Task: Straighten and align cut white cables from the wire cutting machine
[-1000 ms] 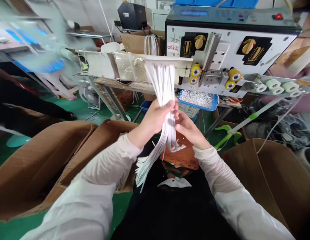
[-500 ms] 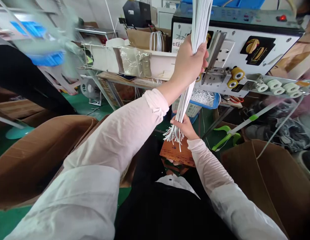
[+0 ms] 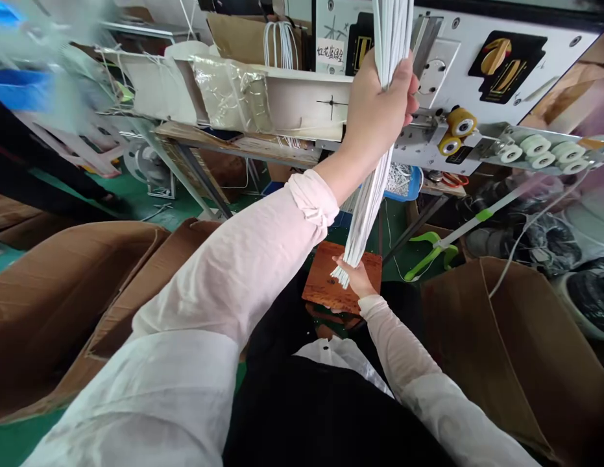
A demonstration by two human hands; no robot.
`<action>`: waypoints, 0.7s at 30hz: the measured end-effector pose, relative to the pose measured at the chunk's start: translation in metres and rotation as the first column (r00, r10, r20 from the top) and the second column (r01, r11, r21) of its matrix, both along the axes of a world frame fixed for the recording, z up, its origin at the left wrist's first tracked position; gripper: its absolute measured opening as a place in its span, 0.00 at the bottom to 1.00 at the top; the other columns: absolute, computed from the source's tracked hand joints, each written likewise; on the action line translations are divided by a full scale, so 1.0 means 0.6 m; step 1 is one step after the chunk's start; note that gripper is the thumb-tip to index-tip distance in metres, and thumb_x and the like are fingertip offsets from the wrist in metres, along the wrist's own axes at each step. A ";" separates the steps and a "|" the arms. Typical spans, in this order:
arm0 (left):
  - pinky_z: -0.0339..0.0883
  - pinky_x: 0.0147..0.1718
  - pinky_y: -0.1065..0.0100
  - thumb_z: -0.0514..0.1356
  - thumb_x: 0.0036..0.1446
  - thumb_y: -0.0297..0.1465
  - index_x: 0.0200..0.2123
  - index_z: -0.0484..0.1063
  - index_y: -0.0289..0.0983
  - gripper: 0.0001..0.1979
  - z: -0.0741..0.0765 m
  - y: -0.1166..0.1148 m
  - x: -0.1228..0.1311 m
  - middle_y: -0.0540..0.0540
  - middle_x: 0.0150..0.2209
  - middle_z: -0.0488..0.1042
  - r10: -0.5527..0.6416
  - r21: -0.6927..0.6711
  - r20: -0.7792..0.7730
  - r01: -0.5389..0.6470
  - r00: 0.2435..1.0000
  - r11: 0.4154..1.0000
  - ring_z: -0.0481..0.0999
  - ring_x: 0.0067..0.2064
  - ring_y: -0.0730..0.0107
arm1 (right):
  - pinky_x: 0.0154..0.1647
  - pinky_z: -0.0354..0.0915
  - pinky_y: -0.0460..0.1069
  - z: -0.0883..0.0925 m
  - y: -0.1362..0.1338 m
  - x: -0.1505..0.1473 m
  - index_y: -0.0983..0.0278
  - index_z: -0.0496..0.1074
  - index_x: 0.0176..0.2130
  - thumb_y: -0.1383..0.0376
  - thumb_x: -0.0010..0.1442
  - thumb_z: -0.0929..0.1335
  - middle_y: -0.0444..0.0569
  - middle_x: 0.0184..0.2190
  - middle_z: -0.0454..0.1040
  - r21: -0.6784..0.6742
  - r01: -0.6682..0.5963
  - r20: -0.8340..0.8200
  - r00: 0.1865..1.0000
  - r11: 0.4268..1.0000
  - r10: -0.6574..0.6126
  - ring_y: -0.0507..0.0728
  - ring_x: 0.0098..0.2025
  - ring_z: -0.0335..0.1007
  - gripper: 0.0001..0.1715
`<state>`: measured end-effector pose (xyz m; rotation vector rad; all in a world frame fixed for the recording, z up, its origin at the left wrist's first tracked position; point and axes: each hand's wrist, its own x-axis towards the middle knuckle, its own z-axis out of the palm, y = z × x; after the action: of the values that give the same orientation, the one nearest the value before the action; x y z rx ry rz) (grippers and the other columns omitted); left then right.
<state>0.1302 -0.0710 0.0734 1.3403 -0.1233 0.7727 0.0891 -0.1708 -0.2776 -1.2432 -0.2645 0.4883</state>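
A long bundle of white wires (image 3: 368, 207) hangs slanted in front of me, its top running out of view. My left hand (image 3: 382, 97) is wrapped round the upper part of the bundle. Lower down, my right hand (image 3: 357, 274) grips it just above the bottom ends, which sit close together. Beneath the right hand is a reddish-brown wooden stool (image 3: 321, 282); I cannot tell whether the wire ends touch its top. Behind the left hand stands a white-fronted machine (image 3: 447, 32) with yellow rollers.
A white trough (image 3: 302, 104) extends left from the machine. A blue basket (image 3: 414, 185) with small white pieces is below it. Open cardboard boxes stand at my left (image 3: 78, 279) and right (image 3: 477, 337). A stand with green feet (image 3: 428, 253) is on the right; a person's dark-clothed legs (image 3: 43, 162) are at far left.
The bundle's bottom ends were fanned out and uneven; now they are gathered tightly. My right hand has moved down over the stool. My view has tilted downward.
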 end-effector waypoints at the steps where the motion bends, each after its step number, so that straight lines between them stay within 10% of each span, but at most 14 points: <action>1: 0.63 0.25 0.75 0.51 0.64 0.29 0.35 0.68 0.36 0.08 -0.001 0.002 -0.004 0.58 0.25 0.68 -0.020 -0.009 0.013 0.020 1.000 1.000 0.80 0.33 0.70 | 0.42 0.70 0.53 -0.006 -0.006 0.004 0.64 0.72 0.37 0.55 0.49 0.75 0.50 0.34 0.77 -0.064 -0.023 0.058 0.998 0.998 0.026 0.60 0.43 0.75 0.20; 10: 0.69 0.30 0.69 0.51 0.65 0.22 0.32 0.66 0.37 0.10 -0.020 0.050 -0.053 0.53 0.24 0.68 -0.135 -0.057 0.220 0.151 0.966 0.987 0.72 0.28 0.74 | 0.30 0.66 0.49 -0.041 -0.042 0.062 0.66 0.72 0.38 0.53 0.49 0.74 0.45 0.26 0.73 -0.259 0.120 0.177 0.981 0.958 -0.075 0.54 0.28 0.69 0.22; 16: 0.68 0.34 0.64 0.61 0.60 0.26 0.33 0.72 0.40 0.04 -0.094 0.081 -0.078 0.52 0.26 0.69 -0.091 -0.102 0.211 0.115 0.973 0.988 0.70 0.29 0.71 | 0.38 0.68 0.51 -0.071 -0.043 0.062 0.66 0.75 0.38 0.57 0.44 0.75 0.50 0.34 0.77 -0.304 0.173 0.210 0.971 0.937 -0.111 0.58 0.37 0.71 0.22; 21: 0.66 0.32 0.65 0.68 0.54 0.35 0.29 0.71 0.41 0.08 -0.133 0.105 -0.091 0.51 0.26 0.70 0.024 -0.197 0.121 0.000 0.992 0.980 0.67 0.28 0.72 | 0.25 0.63 0.48 -0.083 -0.038 0.068 0.65 0.72 0.31 0.58 0.47 0.72 0.46 0.24 0.74 -0.289 0.183 0.145 0.979 0.940 -0.146 0.53 0.24 0.65 0.13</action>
<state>0.0759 -0.0080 -0.0062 1.1070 -0.1330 0.8558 0.1302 -0.1937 -0.3274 -1.5822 -0.1908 0.3143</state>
